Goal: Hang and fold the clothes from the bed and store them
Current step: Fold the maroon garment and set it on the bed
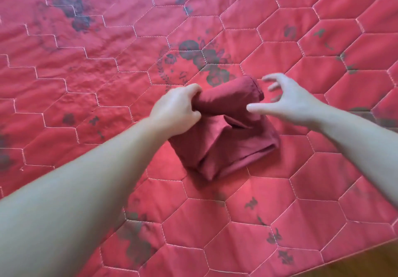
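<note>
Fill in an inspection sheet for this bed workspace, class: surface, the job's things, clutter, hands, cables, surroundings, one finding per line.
Surface: red quilted bedspread with hexagon stitching and dark floral prints.
Job's things: one dark red folded garment lies on the bedspread, its far end rolled up.
Clutter: nothing seen.
Hands: left hand grips the left end of the roll; right hand hovers at the right end, fingers spread, holding nothing.
Cables: nothing seen.
Surroundings: strip of wooden floor at the lower right, past the bed's edge.
</note>
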A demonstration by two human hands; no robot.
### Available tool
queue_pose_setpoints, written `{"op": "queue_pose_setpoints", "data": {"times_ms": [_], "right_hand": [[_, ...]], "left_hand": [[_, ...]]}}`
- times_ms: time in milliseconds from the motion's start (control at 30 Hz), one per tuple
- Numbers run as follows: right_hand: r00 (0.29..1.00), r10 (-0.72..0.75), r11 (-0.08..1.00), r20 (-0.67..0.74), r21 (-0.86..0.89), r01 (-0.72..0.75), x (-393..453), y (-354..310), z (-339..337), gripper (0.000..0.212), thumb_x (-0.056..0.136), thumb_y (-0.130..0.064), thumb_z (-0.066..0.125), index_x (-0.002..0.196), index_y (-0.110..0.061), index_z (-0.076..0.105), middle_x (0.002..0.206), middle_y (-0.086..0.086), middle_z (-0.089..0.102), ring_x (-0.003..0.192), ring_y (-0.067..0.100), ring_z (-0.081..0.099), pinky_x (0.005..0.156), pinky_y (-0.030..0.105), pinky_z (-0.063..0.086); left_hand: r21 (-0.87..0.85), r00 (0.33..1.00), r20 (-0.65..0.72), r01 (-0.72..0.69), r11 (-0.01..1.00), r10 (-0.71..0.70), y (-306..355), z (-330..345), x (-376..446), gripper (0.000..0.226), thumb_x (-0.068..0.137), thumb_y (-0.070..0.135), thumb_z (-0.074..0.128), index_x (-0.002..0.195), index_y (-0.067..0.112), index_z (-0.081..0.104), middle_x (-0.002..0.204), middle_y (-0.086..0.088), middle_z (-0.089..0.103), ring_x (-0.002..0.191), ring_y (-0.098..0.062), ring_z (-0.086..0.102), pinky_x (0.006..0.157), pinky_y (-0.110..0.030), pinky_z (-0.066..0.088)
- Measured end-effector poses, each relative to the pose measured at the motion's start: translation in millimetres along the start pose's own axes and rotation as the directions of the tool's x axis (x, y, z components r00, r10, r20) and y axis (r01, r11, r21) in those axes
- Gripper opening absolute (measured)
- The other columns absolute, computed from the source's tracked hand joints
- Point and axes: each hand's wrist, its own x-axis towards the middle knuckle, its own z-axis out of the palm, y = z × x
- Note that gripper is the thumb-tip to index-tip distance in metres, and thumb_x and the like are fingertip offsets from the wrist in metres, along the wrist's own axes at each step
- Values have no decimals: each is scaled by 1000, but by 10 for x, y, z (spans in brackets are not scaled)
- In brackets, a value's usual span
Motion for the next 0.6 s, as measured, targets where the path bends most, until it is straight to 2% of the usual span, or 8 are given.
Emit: {"op": "queue_pose_setpoints", "data": {"times_ms": [33, 100, 167, 233, 333, 433, 500, 600], "right_hand": [[991, -102, 994, -92, -39, 98, -1, -59, 22, 90, 63, -55, 81, 138, -31, 39, 136, 0, 40, 122, 17, 46, 104, 34, 38], [882, -394, 910, -260, -246, 334, 25, -180, 80, 102, 58, -66, 73, 144, -27, 34, 143, 5, 34, 132, 24, 36, 111, 39, 31], [793, -581, 741, -183, -523, 422, 55, -332, 126, 107, 55, -71, 65, 146, -26, 33, 144, 5, 38, 131, 28, 38, 106, 46, 34], [862, -503, 616, 59, -674, 406, 112, -468, 171, 107, 56, -69, 70, 146, -28, 28, 137, 4, 49, 125, 28, 47, 99, 46, 37], [923, -294, 630, 248, -676, 383, 198, -518, 268, 55, 65, -47, 76, 107, -28, 47, 102, 2, 62, 100, 28, 59, 71, 36, 43], [925, -315, 651, 214, -660, 374, 254, -447, 307, 31, 71, -38, 71, 82, -25, 45, 81, -1, 54, 88, 32, 60, 60, 33, 39], [921, -352, 642, 170, -672, 369, 269, -398, 337, 27, 73, -34, 68, 82, -22, 45, 79, -2, 50, 88, 33, 60, 59, 33, 36], [907, -405, 605, 116, -710, 361, 256, -340, 388, 24, 76, -30, 66, 90, -18, 50, 91, 3, 53, 93, 33, 57, 62, 34, 34]], "left_hand": [[74, 999, 10, -49, 996, 48, -18, -41, 24, 49, 76, 15, 58, 123, 28, 52, 116, -4, 62, 110, -30, 56, 86, -42, 48], [171, 992, 14, -125, 977, 125, -11, -81, 59, 54, 77, 13, 56, 128, 32, 49, 119, -1, 58, 112, -30, 54, 85, -41, 47], [257, 976, -10, -209, 944, 219, 34, -61, 68, 55, 79, 12, 54, 130, 32, 49, 115, -3, 58, 109, -31, 55, 82, -40, 43], [344, 945, -50, -288, 894, 324, 68, -18, 53, 55, 79, 12, 53, 131, 30, 51, 113, -3, 59, 107, -32, 55, 81, -39, 39], [423, 930, -107, -276, 863, 350, 37, 31, 3, 56, 73, 15, 58, 128, 27, 54, 114, -4, 59, 107, -32, 53, 81, -40, 37], [430, 860, -257, -307, 849, 441, 72, 199, -158, 43, 66, 23, 61, 108, 20, 62, 103, -9, 59, 94, -34, 54, 74, -41, 40], [421, 869, -92, -408, 810, 486, 132, 409, -313, 26, 78, 30, 56, 100, 18, 62, 97, -9, 61, 88, -34, 58, 69, -40, 42], [275, 967, 42, -253, 928, 251, 152, 702, -438, 30, 91, 40, 48, 113, 23, 60, 109, -3, 61, 102, -30, 58, 80, -39, 46]]}}
